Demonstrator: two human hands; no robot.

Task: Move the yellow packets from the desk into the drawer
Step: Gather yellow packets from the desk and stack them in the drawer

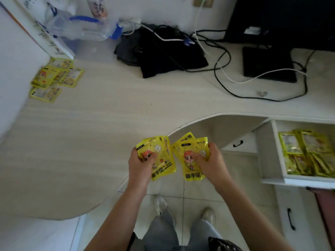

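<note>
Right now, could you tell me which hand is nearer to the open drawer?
Right. The right hand grips packets just left of the open drawer; the left hand holds its packets farther left.

**Hidden, cropped and blurred parts**

The left hand [140, 164] covers the lower left of its yellow packets [159, 156]; how many lie stacked there cannot be told. The right hand [208, 164] hides the right side of its own packets [190, 154]. Right of these hands, the open drawer [272, 151] runs off the picture's edge, its packets [308, 153] cut short. Far left of the hands, the worktop pile [54, 77] is blurred, print unreadable. The dark monitor [281, 19] is cropped above.
</note>
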